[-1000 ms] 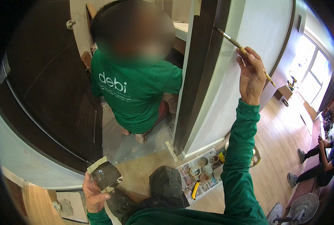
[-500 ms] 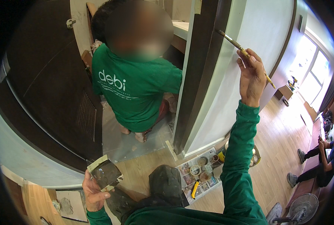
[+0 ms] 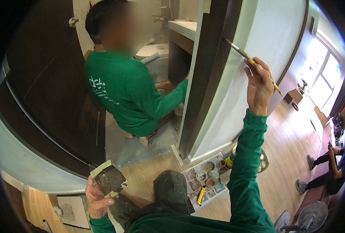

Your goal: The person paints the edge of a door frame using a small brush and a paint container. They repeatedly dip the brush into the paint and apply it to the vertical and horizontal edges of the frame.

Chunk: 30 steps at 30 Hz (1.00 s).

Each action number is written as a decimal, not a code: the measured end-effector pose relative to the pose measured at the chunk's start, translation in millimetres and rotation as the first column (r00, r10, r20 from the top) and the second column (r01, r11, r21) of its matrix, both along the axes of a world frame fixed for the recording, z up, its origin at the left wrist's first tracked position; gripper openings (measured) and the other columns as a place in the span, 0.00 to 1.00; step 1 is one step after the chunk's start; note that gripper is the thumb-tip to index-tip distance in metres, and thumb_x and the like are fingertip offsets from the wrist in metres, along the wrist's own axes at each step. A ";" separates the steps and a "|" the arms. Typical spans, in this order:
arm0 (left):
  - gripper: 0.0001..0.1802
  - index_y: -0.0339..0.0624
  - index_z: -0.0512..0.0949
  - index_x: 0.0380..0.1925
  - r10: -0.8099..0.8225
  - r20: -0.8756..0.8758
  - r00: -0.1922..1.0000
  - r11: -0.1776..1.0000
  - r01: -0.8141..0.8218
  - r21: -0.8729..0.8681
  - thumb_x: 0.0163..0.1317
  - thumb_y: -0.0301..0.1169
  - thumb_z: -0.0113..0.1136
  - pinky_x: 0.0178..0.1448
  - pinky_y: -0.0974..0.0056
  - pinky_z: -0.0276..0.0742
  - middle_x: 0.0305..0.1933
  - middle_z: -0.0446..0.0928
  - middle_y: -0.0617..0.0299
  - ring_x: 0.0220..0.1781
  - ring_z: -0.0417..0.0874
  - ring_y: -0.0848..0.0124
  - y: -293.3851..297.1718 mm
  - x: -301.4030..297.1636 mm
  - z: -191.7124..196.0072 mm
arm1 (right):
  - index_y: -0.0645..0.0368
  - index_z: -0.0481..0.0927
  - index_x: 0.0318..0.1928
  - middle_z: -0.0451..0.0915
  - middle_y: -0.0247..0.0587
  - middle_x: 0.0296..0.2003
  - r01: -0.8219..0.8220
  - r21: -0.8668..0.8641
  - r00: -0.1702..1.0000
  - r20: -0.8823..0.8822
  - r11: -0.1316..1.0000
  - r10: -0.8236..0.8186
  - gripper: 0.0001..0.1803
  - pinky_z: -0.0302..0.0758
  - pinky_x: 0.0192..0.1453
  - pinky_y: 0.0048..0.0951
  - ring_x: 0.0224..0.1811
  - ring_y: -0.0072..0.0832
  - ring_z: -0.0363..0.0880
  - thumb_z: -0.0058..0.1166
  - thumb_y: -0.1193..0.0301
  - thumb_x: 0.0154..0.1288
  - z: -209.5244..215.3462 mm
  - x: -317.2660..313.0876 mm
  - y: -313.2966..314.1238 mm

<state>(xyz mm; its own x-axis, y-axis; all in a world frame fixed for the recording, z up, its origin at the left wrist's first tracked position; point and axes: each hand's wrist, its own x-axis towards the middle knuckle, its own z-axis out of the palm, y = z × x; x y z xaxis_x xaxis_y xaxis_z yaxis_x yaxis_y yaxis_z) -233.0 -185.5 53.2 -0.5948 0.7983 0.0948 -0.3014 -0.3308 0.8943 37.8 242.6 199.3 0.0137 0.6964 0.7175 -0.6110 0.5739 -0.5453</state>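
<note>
- right hand (image 3: 259, 86), closed in a pinch, holds a slim paintbrush (image 3: 239, 51), its tip at a dark brown door frame (image 3: 206, 73)
- left hand (image 3: 97, 201), partly curled, grips a tape-edged dark palette (image 3: 109, 180) near the door (image 3: 44, 77)

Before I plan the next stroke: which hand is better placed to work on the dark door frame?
Probably the right hand: it holds the brush, bristles at or near the dark door frame. The left hand is low, holding the dark tape-edged piece.
</note>
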 end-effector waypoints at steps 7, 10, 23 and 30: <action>0.55 0.32 0.60 0.67 0.018 0.003 1.000 1.000 -0.018 -0.003 0.32 0.18 0.75 0.40 0.61 0.88 0.55 0.79 0.48 0.47 0.86 0.59 0.7 -1.3 -2.9 | 0.76 0.80 0.52 0.83 0.55 0.47 0.000 0.010 1.000 -0.009 1.000 0.000 0.20 0.71 0.60 0.36 0.53 0.40 0.81 0.55 0.70 0.67 7.7 -2.5 -4.9; 0.56 0.33 0.60 0.68 0.015 0.015 1.000 1.000 -0.015 -0.010 0.32 0.18 0.75 0.40 0.61 0.88 0.55 0.79 0.48 0.47 0.86 0.59 0.7 -1.5 -3.4 | 0.76 0.79 0.52 0.83 0.55 0.47 0.008 0.019 1.000 -0.004 1.000 -0.008 0.20 0.71 0.60 0.36 0.53 0.40 0.81 0.54 0.71 0.67 8.8 -3.9 -3.3; 0.55 0.32 0.60 0.67 0.011 0.016 1.000 1.000 -0.010 -0.012 0.32 0.19 0.75 0.40 0.61 0.89 0.55 0.79 0.47 0.45 0.87 0.59 2.1 -1.0 -1.8 | 0.76 0.80 0.52 0.83 0.55 0.47 -0.012 -0.008 1.000 -0.004 1.000 0.011 0.20 0.72 0.62 0.38 0.53 0.41 0.81 0.53 0.71 0.67 -16.2 -0.8 -3.8; 0.56 0.32 0.60 0.67 0.022 0.012 1.000 1.000 -0.022 -0.011 0.31 0.20 0.74 0.40 0.61 0.89 0.55 0.78 0.45 0.46 0.87 0.58 5.1 1.8 0.2 | 0.76 0.80 0.52 0.83 0.56 0.48 0.000 0.018 1.000 0.000 1.000 0.000 0.20 0.72 0.62 0.37 0.53 0.41 0.81 0.54 0.71 0.67 -3.2 -3.1 -1.8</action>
<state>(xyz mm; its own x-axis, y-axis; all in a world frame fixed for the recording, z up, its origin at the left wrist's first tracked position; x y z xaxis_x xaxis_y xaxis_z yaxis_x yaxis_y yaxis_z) -231.2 -180.4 53.3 -0.6135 0.7857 0.0791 -0.3047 -0.3279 0.8942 34.7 240.9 196.1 0.0141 0.6830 0.7303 -0.6111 0.5840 -0.5344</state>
